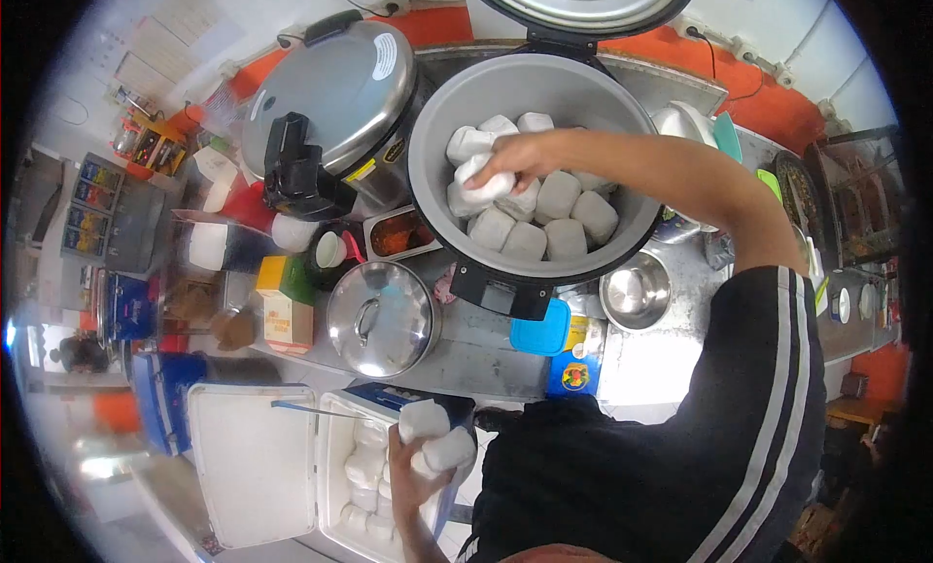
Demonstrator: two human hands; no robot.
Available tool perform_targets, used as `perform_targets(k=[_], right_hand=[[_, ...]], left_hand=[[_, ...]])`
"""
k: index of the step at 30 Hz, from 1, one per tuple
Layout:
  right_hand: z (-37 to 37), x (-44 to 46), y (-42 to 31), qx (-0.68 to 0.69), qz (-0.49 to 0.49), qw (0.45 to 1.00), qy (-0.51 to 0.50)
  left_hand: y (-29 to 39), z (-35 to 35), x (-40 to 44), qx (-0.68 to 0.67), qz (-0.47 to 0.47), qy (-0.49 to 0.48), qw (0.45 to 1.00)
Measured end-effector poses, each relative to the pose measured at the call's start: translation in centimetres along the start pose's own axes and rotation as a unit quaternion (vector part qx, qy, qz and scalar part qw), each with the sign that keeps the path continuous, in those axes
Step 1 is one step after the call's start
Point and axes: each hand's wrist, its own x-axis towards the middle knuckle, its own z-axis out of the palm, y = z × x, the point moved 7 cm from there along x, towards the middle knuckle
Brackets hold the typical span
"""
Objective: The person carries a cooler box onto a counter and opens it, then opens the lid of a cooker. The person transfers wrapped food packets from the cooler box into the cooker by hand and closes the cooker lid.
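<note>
My right hand (525,157) reaches into the large grey-lined cooker pot (622,213), its fingers closed on a white wrapped packet (484,179). Beneath and around that packet lie several similar rounded, white packets (559,195) in the pot. Lower down, my left hand (416,477) holds a few white wrapped packets (448,448) stacked against the palm. It is above the rim of an open cooler box (330,456), where several more white packets (366,466) are piled. The packets' contents are hidden by the wrapping.
A closed steel cooker (335,87) stands left of the pot. On the counter are a lidded steel pot (381,320), a tray of red food (400,234), a yellow-green carton (285,305), a blue-lidded tub (540,328) and a steel bowl (636,291). The cooler's lid (253,466) hangs open leftward.
</note>
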Motion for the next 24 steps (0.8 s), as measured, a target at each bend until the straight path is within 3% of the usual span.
perform_targets(k=[4,7,8,11,13,14,15,16,18,19,21,23,24], right_hand=[[1.5,3.4,2.8,0.052,0.025,0.997,0.050],[0.9,2.2,2.3,0.042,-0.022,0.975,0.218],[0.9,2.0,2.0,0.041,-0.022,0.975,0.218],[0.2,-0.2,-0.5,-0.044,-0.036,0.972,0.228],[0.1,-0.8,-1.5,-0.192,0.057,0.962,0.188],[-0.7,-0.5,-3.7,-0.289,-0.123,0.917,0.245],[-0.6,-0.9,-5.5,-0.374,-0.299,0.828,0.293],[0.8,-5.3,-9.1,-0.320,-0.367,0.833,0.263],[4.8,-14.0,-13.5,-0.185,-0.381,0.901,0.088],[6.6,-17.2,-14.2,-0.264,-0.484,0.829,0.088],[8.6,-20.1,-13.5,-0.336,-0.573,0.741,0.093],[7.9,-20.1,-12.3,-0.448,-0.515,0.680,0.268],[6.9,-20.2,-11.8,-0.446,-0.510,0.683,0.273]], left_hand=[[4.4,-0.1,2.5,-0.045,0.028,-0.026,0.998],[6.0,0.3,3.2,-0.070,0.056,-0.036,0.995],[6.2,0.5,3.2,-0.086,0.080,-0.038,0.992],[6.3,0.1,4.3,-0.173,0.083,-0.031,0.981],[8.0,-1.7,6.0,-0.214,0.116,-0.035,0.969],[7.9,-2.6,6.9,-0.262,0.103,-0.029,0.959],[9.2,-3.6,7.9,-0.305,0.072,-0.008,0.950],[10.4,-5.0,9.3,-0.308,0.102,-0.001,0.946],[14.9,-6.9,12.4,-0.295,0.101,0.081,0.947],[16.9,-7.6,15.1,-0.275,0.099,0.053,0.955],[21.8,-7.6,19.6,-0.280,0.131,0.053,0.949],[23.9,-5.9,24.1,-0.314,0.156,-0.027,0.936],[25.0,-5.2,25.9,-0.338,0.186,-0.063,0.920]])
